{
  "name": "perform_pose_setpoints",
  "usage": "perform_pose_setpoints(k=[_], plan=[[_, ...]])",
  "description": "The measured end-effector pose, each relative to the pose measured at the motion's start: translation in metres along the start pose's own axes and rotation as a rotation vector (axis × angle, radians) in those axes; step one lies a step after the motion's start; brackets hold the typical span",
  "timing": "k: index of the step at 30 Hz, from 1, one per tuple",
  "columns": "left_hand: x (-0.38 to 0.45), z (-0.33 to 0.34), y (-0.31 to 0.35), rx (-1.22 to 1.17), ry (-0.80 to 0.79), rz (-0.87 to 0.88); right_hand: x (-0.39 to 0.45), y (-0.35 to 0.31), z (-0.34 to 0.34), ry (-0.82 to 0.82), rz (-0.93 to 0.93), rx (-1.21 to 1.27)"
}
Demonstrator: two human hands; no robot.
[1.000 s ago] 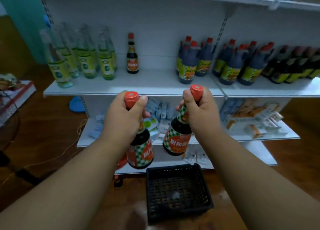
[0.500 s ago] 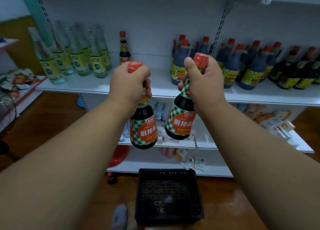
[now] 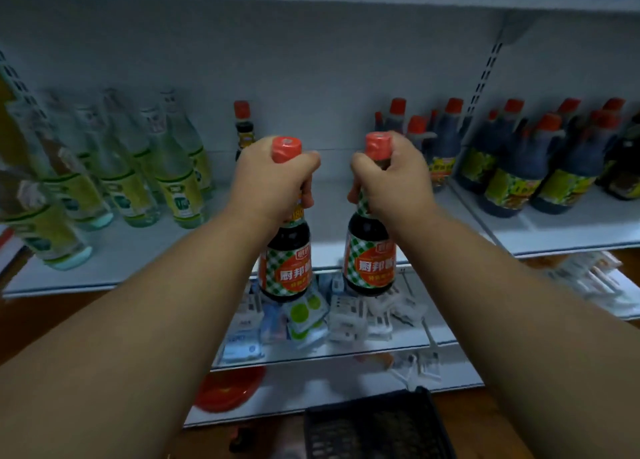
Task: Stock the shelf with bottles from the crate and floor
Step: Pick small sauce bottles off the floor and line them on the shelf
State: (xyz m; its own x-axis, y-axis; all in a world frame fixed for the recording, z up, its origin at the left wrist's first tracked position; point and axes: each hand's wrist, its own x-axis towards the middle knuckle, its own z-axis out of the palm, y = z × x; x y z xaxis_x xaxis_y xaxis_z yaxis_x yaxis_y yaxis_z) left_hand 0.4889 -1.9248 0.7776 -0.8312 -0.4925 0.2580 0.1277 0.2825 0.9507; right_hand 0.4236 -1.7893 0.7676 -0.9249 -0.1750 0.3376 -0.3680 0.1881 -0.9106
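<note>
Dark glass sauce bottles, two alike with red caps, hang upright in the air before the white metal shelf [image 3: 346,199], caps up and long axes vertical. One bottle [image 3: 285,268] is held by the left hand [image 3: 273,185], fingers curled tight round its neck just under the cap. Its twin [image 3: 370,261] is gripped the same way by the right hand [image 3: 394,181]. Both forearms reach forward, side by side. Each green-checked label bears an orange oval with white Chinese characters reading 厨邦. A black plastic crate [image 3: 377,427] sits on the floor below.

glossy dark bottles [image 3: 287,261], matt white shelf [image 3: 214,230], black plastic crate [image 3: 374,431]
</note>
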Motion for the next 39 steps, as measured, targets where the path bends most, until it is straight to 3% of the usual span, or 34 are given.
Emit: perform_pose_setpoints(k=[5, 15, 22, 27, 30, 39], plan=[[0.047, 0.003, -0.036, 0.02, -0.046, -0.076, 0.033, 0.025, 0.035, -0.018, 0.096, -0.031], [0.093, 0.015, -0.076, -0.051, 0.068, -0.155, 0.069, 0.065, 0.068, -0.013, 0.114, 0.059], [0.112, 0.019, -0.092, 0.044, -0.039, -0.003, 0.084, 0.08, 0.073, -0.053, 0.045, -0.106], [0.063, 0.011, -0.145, 0.203, 0.056, -0.034, 0.031, 0.136, 0.065, -0.088, 0.039, -0.261], [0.034, 0.013, -0.18, 0.333, 0.02, -0.06, 0.019, 0.152, 0.065, -0.142, 0.1, -0.307], [0.087, 0.036, -0.201, 0.4, -0.03, -0.14, 0.067, 0.177, 0.082, -0.043, 0.181, -0.355]])
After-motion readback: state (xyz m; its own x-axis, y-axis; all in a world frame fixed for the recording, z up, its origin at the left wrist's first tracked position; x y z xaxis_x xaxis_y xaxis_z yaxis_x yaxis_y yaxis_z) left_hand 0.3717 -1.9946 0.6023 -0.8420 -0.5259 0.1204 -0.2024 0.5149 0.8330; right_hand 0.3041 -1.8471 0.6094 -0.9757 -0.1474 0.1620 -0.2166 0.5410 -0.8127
